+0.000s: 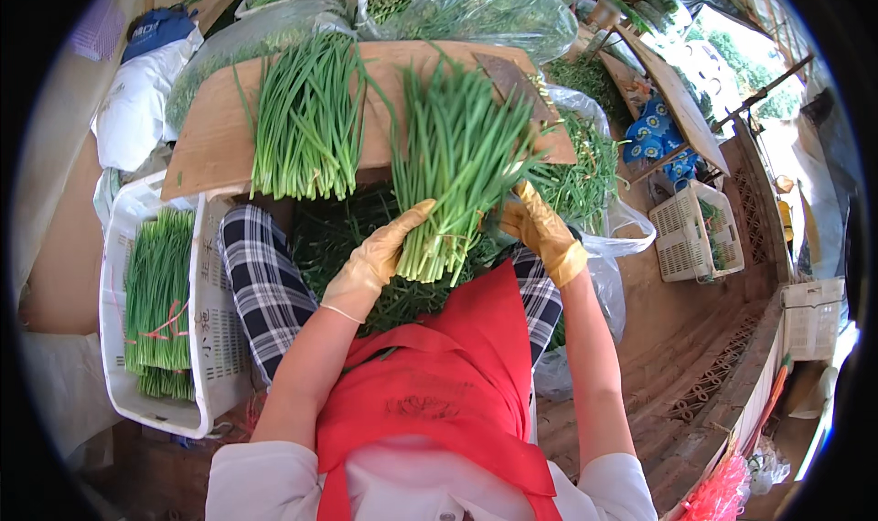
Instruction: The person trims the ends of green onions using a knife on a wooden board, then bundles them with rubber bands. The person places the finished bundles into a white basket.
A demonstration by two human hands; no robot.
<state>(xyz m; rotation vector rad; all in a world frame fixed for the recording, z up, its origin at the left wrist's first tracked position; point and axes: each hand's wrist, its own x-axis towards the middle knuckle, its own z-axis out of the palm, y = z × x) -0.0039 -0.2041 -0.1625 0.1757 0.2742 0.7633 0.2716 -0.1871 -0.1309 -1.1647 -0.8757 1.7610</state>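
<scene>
My left hand, in a yellowish rubber glove, grips a loose bunch of garlic chives by its left side, with the thumb across the pale stem ends. At the bunch's right side is my right hand, gloved too; leaves hide part of its fingers, and whether it grips any stalks is unclear. The bunch's leaves reach over a wooden board in front of my knees. A second pile of chives lies on that board, stem ends towards me. Dark green trimmings fill the space between my legs.
To my left stands a white plastic crate holding chives tied with pink string. Clear plastic bags of greens sit behind the board. An open bag of loose greens is at the right, with another crate farther off.
</scene>
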